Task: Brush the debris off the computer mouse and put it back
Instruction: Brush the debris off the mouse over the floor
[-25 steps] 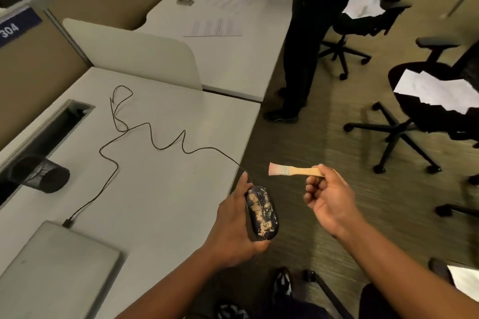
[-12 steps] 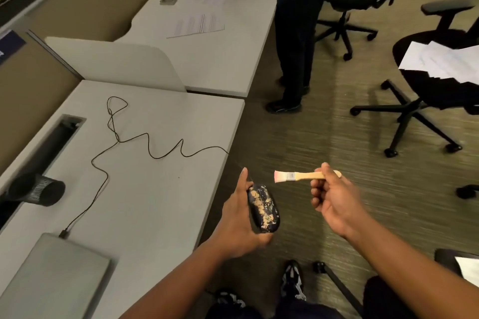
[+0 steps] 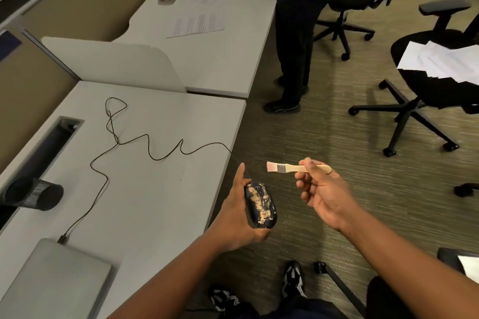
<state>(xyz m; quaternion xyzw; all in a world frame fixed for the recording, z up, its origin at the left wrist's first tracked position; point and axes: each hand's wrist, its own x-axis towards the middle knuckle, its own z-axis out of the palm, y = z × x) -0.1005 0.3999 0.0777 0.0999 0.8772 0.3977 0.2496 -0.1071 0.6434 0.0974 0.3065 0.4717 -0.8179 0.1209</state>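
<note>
My left hand (image 3: 237, 217) grips a dark computer mouse (image 3: 260, 205) just off the desk's right edge, over the floor. Tan debris is stuck over the mouse's top. Its thin black cable (image 3: 145, 141) snakes back across the grey desk (image 3: 145, 202) to a closed laptop (image 3: 51, 282). My right hand (image 3: 324, 194) pinches the wooden handle of a small brush (image 3: 287, 168), with the pale bristles pointing left. The bristles hover a little above the mouse and do not touch it.
A black mesh cup (image 3: 36, 195) lies on its side by the desk's cable slot (image 3: 51, 142). A person (image 3: 298, 33) stands at the far desk. Office chairs (image 3: 427, 80) holding papers stand on the carpet to the right.
The view has shifted slightly. Both hands hold nearly the same pose, with the brush still hovering just above the mouse.
</note>
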